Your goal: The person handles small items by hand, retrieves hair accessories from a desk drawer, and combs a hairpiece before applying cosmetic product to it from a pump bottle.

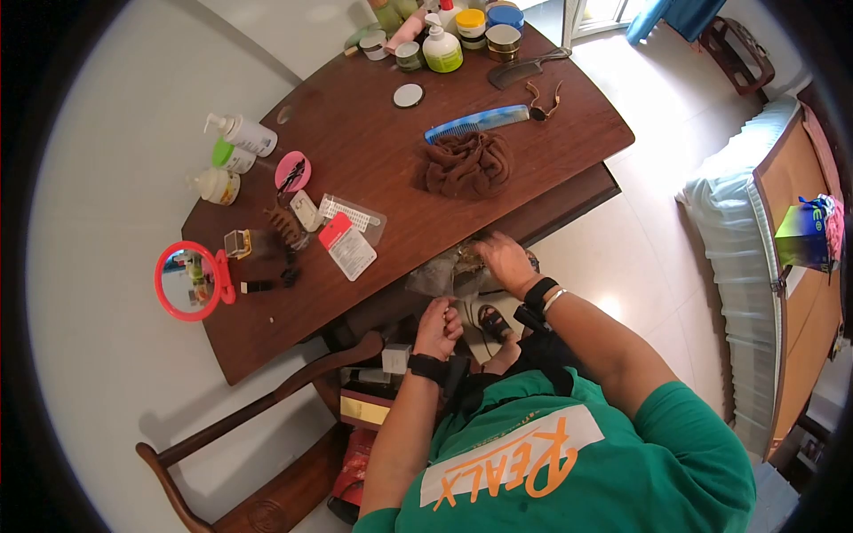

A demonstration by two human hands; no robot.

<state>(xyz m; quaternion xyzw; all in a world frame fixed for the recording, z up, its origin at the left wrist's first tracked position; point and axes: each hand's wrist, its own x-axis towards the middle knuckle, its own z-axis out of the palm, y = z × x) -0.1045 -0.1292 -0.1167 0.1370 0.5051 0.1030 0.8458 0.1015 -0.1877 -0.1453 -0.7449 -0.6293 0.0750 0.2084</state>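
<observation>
My left hand (437,329) is closed below the table's front edge, by the lower edge of a clear plastic bag (435,277). My right hand (505,261) reaches over the bag's right side at the open drawer (569,206), with its fingertips at some small brownish items (468,258). What its fingers hold, if anything, is hidden. On the tabletop just beyond lie a red and white card (346,247) and a clear pack with a printed label (355,216). A brown ruffled cloth bundle (468,163) sits behind my right hand.
Bottles and jars (442,49) stand along the table's back edge. A blue comb (477,123), a dark comb (528,67) and a pink-framed mirror (188,281) are on the tabletop (355,133). A wooden chair (267,404) stands at lower left, a bed (742,195) at right.
</observation>
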